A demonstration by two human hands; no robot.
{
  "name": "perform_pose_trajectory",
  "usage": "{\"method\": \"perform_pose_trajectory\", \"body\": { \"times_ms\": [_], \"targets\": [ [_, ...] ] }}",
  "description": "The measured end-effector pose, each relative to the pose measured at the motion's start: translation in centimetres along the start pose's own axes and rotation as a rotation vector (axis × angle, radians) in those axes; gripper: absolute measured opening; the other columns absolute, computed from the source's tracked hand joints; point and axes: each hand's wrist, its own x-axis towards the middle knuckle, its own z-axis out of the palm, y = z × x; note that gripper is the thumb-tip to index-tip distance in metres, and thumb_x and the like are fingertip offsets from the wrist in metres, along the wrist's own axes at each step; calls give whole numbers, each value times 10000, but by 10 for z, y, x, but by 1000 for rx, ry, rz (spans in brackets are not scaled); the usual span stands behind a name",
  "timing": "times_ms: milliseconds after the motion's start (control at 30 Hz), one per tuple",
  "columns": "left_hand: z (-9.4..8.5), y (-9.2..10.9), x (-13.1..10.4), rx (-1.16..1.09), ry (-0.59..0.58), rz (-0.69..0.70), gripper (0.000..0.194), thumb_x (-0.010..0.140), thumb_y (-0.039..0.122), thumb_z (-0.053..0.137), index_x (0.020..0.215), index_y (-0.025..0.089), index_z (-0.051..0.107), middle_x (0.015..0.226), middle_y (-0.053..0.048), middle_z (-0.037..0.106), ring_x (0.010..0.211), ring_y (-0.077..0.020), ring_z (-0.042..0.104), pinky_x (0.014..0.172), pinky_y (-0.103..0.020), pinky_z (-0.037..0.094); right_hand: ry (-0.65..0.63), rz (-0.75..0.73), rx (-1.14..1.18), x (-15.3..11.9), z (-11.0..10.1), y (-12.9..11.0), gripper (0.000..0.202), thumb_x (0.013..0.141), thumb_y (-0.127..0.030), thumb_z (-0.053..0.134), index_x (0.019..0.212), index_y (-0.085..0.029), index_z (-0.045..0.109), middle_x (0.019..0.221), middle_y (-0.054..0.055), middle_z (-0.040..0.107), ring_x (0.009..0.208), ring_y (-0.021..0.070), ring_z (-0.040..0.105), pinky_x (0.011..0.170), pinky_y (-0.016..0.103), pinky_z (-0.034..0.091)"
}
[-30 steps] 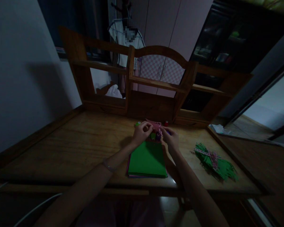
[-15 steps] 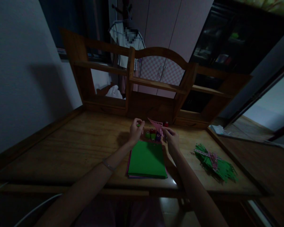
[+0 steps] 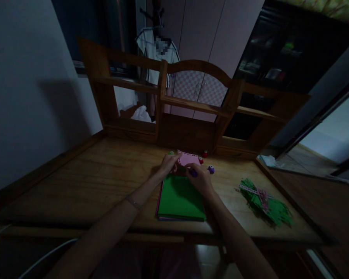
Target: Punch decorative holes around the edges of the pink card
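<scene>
A pink felt piece (image 3: 189, 159) with a row of holes along its edges spreads out between my hands, beyond the stack of felt sheets. My left hand (image 3: 168, 165) is closed on its left side, thumb and finger pinching it. At its lower right edge, my right hand (image 3: 202, 179) has its fingers curled closed against the felt. Something purple (image 3: 193, 173) shows among the right fingers; whether it is gripped is unclear. Small thread spools lie around: a purple spool (image 3: 211, 169), a red spool (image 3: 201, 160) and a green spool (image 3: 171, 153), partly covered by the left hand.
Green felt sheets (image 3: 182, 201) lie stacked in front of me, with other colours beneath. To the right is a heap of green cut-outs (image 3: 264, 205) with pink strips on top. Another red spool (image 3: 205, 154) stands near the wooden shelf unit (image 3: 189, 130) at the desk's back.
The pink piece has come down and left from the raised right hand and is now spread between both hands. The hands have drawn closer together, and spools have shifted apart.
</scene>
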Motion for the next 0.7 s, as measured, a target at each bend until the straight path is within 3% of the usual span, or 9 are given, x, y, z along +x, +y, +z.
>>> {"method": "perform_pose_trajectory", "body": {
  "times_ms": [133,267,367,500,567,700],
  "targets": [
    [-3,-8,8,46,16,99,314,757,449,582,752,140,631,388,34,494,300,-96,436,321,-192,270,15,23,4,0,1,-3,188,823,-236,538,985,-242,632,778,-2,664,733,165,627,695,259,433],
    [-3,-13,18,-89,62,246,329,710,416,652,864,125,662,683,-36,676,558,-134,607,504,-217,449,101,112,52,1,-4,-2,161,846,-283,531,966,-225,621,744,-5,641,691,152,609,670,251,432],
    [-3,-13,21,-136,96,279,381,683,430,686,901,118,668,838,-72,703,704,-168,638,607,-245,487,259,203,76,3,-14,1,210,859,-344,520,975,-199,618,751,14,629,684,155,587,662,262,433],
    [-1,-8,17,-151,87,292,386,658,429,716,891,123,674,862,-74,701,745,-170,634,654,-253,488,504,338,137,7,-27,9,352,821,-442,546,1039,-175,618,993,96,636,797,184,577,655,282,448],
    [2,-4,14,-180,70,279,381,650,423,723,883,126,673,849,-68,698,744,-168,630,656,-254,484,500,422,233,9,-30,16,442,791,-488,554,1101,-177,610,1052,109,631,767,185,574,590,275,445],
    [5,2,7,-215,45,273,367,668,425,702,882,128,673,858,-55,691,748,-158,619,664,-242,471,349,571,476,9,-23,32,521,737,-532,590,1092,-152,634,962,99,659,566,134,520,448,242,383]
  ]
}}
